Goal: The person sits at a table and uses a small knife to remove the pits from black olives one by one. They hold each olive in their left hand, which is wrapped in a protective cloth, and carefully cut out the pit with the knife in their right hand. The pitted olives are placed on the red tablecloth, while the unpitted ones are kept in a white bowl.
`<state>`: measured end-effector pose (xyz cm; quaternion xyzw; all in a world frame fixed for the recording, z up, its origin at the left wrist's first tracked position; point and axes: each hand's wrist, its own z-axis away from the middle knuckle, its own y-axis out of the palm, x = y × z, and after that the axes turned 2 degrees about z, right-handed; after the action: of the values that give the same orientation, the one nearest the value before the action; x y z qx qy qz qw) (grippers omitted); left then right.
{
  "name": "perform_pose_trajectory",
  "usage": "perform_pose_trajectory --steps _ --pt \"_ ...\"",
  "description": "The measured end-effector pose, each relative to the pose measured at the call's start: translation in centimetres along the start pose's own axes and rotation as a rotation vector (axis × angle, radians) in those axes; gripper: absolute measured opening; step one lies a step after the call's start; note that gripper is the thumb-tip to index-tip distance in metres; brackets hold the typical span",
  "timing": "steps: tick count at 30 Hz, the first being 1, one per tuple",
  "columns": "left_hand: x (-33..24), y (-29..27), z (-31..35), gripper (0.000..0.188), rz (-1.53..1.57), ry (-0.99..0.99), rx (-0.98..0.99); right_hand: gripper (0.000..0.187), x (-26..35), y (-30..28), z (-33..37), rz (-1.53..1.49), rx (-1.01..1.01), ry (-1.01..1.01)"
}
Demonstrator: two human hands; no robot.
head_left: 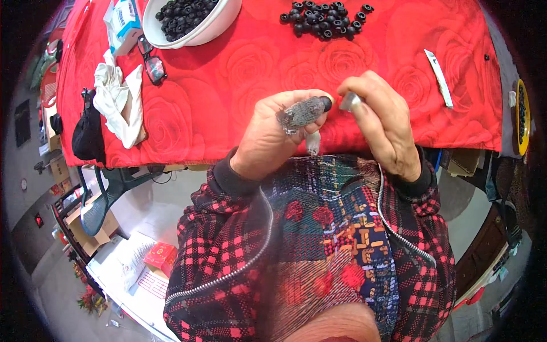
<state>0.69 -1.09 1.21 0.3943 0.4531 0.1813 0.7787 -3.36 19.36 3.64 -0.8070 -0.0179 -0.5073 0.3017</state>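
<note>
My left hand (259, 137) is closed around a small black round part (325, 103) and a frayed grey wad (302, 114) that looks like mesh or fibre. A whitish piece (313, 143) shows just below those fingers; I cannot tell whether it is held or wrapped on a finger. Close by on the right, my right hand (384, 125) pinches a small shiny metal piece (350, 101), like a short blade, between thumb and fingers. It is a little apart from the black part. Both hands are above the near edge of the red table.
The red rose-patterned cloth (194, 85) bears a white bowl (231, 23) of black parts, a loose pile of black parts (325, 20), glasses (152, 64), white gloves (122, 97), a black cloth item (87, 134), a box (122, 25) and a paper strip (439, 80).
</note>
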Motion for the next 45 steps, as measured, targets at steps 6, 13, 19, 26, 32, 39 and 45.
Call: perform_pose_trajectory --steps 6,13,19,26,32,39,45 --pt "0.1 0.3 0.0 0.04 -0.032 0.008 -0.024 0.015 -0.9 0.2 -0.8 0.039 0.052 -0.022" --pt "-0.1 1.0 -0.3 0.025 -0.041 -0.019 -0.122 0.014 -1.4 -0.3 -1.1 0.08 0.125 -0.008" --pt "0.0 0.8 -0.4 0.025 -0.036 -0.02 -0.132 0.013 -1.7 -0.2 -1.0 0.046 0.128 -0.003" --pt "0.0 0.9 -0.4 0.026 -0.096 -0.025 -0.144 0.012 -2.0 -0.2 -0.9 0.055 0.136 -0.016" --pt "-0.1 -0.1 -0.7 0.034 0.099 -0.074 -0.13 0.014 -1.3 -0.9 0.0 -0.147 0.327 -0.019" --pt "0.4 1.1 -1.0 0.024 0.171 -0.207 -0.086 0.041 -2.1 1.5 -0.6 0.134 -0.087 -0.289" --pt "0.5 0.3 -0.1 0.016 0.377 -0.237 -0.043 0.026 -0.6 2.9 -0.8 0.226 -0.252 -0.43"
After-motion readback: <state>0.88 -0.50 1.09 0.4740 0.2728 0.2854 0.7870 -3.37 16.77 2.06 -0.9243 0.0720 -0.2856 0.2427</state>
